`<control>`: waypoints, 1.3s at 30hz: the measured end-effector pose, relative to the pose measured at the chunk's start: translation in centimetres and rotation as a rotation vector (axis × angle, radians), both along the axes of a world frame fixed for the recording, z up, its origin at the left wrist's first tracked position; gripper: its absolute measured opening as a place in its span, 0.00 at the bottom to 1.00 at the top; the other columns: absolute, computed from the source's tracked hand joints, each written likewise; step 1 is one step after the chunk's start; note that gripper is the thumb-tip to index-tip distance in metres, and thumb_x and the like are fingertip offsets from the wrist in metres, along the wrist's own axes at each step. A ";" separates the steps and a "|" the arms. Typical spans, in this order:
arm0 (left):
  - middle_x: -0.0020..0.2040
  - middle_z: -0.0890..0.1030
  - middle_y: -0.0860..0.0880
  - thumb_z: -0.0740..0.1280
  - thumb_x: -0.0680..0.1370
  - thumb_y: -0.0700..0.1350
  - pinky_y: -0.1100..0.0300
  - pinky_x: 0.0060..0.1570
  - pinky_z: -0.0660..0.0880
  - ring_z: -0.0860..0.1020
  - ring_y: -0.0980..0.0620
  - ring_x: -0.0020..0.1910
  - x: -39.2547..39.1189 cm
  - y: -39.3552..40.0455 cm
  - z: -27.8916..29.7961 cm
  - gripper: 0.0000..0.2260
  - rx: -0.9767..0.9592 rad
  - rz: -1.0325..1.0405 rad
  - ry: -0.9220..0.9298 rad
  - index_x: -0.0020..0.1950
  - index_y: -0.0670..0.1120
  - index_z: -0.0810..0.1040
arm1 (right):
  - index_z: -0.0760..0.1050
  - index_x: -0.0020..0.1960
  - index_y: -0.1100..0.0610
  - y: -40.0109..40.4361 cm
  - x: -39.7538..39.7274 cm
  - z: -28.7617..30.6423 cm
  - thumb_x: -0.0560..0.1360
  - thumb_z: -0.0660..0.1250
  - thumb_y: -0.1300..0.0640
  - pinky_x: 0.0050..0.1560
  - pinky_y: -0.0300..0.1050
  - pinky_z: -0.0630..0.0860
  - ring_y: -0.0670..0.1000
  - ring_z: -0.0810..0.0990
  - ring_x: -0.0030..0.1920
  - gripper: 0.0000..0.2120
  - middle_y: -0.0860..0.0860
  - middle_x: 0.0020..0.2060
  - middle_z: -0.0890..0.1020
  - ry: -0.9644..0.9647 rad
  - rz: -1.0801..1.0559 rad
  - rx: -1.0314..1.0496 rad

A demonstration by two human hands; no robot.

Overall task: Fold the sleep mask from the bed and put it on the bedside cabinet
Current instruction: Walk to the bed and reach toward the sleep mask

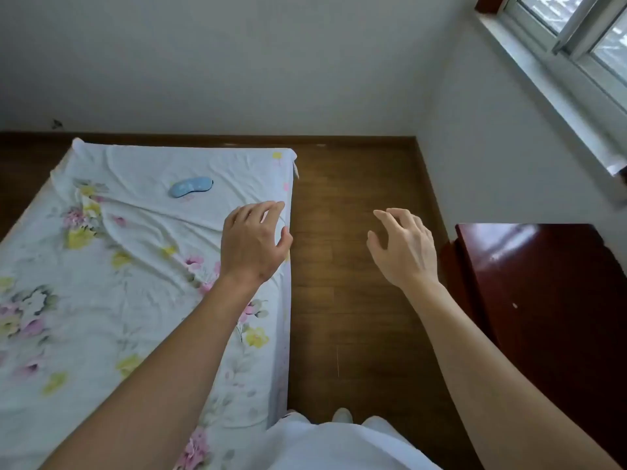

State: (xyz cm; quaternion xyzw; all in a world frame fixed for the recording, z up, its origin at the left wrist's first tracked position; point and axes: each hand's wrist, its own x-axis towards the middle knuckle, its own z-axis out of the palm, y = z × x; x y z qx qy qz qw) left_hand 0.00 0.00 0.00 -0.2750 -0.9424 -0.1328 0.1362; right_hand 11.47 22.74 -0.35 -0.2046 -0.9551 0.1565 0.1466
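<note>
So we've got the mask (191, 187) lying flat and unfolded on the bed (142, 266), up around 11 o'clock from where we stand and well apart from both hands. Our left hand (252, 244) hangs over the bed's right edge with fingers loosely spread and curled, holding nothing, and our right hand (405, 247) is out over the wood floor (353, 266) at about 1 o'clock, same deal, fingers apart and empty. The cabinet (543, 283), dark red and glossy, sits at 3 o'clock against the wall under the window (576, 35).
</note>
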 end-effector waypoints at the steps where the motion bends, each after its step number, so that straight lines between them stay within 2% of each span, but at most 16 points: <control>1: 0.62 0.83 0.44 0.64 0.77 0.49 0.47 0.61 0.74 0.80 0.44 0.60 -0.2 -0.2 -0.1 0.18 0.004 -0.013 -0.011 0.66 0.45 0.78 | 0.76 0.69 0.53 -0.1 -0.1 -0.1 0.78 0.66 0.49 0.67 0.61 0.73 0.58 0.75 0.68 0.20 0.56 0.67 0.79 0.003 -0.001 -0.013; 20: 0.62 0.83 0.44 0.61 0.78 0.51 0.47 0.61 0.75 0.80 0.43 0.60 -4.8 2.2 -1.9 0.19 -0.019 -0.105 -0.034 0.66 0.46 0.77 | 0.76 0.68 0.53 0.8 -2.3 -1.8 0.78 0.66 0.49 0.65 0.61 0.76 0.58 0.76 0.66 0.20 0.56 0.67 0.79 -0.033 -0.103 -0.049; 31: 0.63 0.83 0.46 0.63 0.78 0.51 0.47 0.62 0.74 0.80 0.44 0.61 -14.3 14.4 -3.8 0.19 -0.096 -0.110 -0.047 0.66 0.46 0.77 | 0.76 0.68 0.53 13.0 -12.8 -4.3 0.77 0.68 0.50 0.62 0.61 0.78 0.59 0.77 0.65 0.20 0.57 0.67 0.79 -0.032 -0.073 -0.089; 39: 0.62 0.83 0.45 0.65 0.77 0.50 0.47 0.62 0.75 0.80 0.44 0.61 -22.0 23.2 -3.2 0.18 -0.122 -0.031 -0.098 0.66 0.46 0.78 | 0.76 0.69 0.53 23.6 -22.0 -3.4 0.78 0.68 0.50 0.61 0.59 0.77 0.58 0.77 0.65 0.20 0.56 0.66 0.79 -0.045 -0.009 -0.081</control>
